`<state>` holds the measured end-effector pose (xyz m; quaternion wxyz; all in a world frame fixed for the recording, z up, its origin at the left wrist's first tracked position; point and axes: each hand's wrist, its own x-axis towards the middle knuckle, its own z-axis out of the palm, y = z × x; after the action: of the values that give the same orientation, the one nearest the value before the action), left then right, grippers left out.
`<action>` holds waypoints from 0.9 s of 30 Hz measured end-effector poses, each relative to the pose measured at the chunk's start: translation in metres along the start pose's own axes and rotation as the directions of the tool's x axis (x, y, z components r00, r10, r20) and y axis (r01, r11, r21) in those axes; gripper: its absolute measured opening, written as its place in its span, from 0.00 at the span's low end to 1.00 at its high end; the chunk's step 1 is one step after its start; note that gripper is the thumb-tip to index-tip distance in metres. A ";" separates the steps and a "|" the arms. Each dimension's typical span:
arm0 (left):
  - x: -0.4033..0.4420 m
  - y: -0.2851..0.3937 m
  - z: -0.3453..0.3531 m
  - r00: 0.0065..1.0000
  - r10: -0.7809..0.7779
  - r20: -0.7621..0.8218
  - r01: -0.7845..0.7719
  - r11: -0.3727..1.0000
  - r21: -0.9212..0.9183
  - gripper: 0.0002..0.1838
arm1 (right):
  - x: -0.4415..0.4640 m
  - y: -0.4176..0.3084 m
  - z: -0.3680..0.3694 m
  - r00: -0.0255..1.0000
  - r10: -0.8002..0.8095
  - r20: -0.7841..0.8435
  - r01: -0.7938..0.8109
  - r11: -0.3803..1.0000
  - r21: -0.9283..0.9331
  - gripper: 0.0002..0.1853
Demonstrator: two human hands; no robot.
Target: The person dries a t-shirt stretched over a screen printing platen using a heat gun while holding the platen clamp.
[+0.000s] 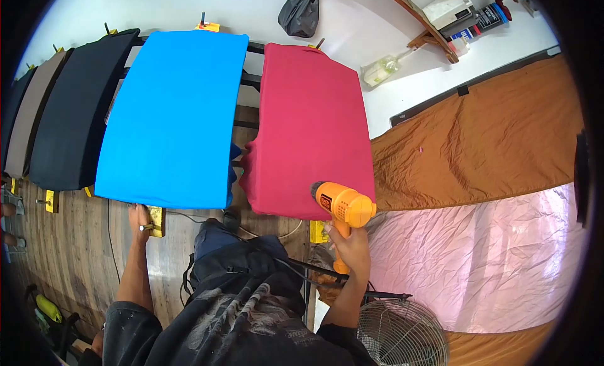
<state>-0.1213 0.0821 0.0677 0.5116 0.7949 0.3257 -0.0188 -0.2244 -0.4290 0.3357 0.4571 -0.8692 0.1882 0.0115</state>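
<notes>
My right hand is wrapped round the handle of an orange heat gun. The tool's dark nozzle points left, over the lower part of a red cloth-covered board. To the left lies a similar board in bright blue cloth. My left hand is at the blue board's near edge, beside a yellow bracket with a metal bolt. The cloth edge hides its fingertips, so its grip is unclear.
Black and brown covered boards continue the row leftward. A caged fan stands at my lower right, near brown and pink sheets. A black bag hangs on the wall; cables cross the wooden floor.
</notes>
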 end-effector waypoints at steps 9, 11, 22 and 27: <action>-0.016 0.019 0.000 0.995 0.091 -0.044 -0.091 0.996 -0.017 0.32 | -0.014 0.001 -0.004 0.996 0.084 0.000 -0.084 0.996 0.028 0.15; -0.007 0.009 -0.002 0.995 0.094 -0.025 -0.093 0.994 0.048 0.32 | -0.016 0.001 -0.008 0.997 0.065 0.039 -0.067 0.997 0.030 0.15; -0.022 0.036 -0.001 0.999 0.051 -0.008 -0.051 0.998 -0.025 0.29 | -0.030 0.007 0.000 0.999 0.033 -0.024 -0.033 0.999 -0.002 0.15; -0.011 0.022 0.002 1.000 0.003 0.001 -0.003 0.998 -0.057 0.30 | -0.032 0.004 -0.004 1.000 0.024 -0.006 -0.024 1.000 -0.002 0.15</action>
<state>-0.1173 0.0688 0.0887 0.5343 0.7805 0.3245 -0.0092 -0.2563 -0.4242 0.3413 0.4554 -0.8674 0.2000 0.0148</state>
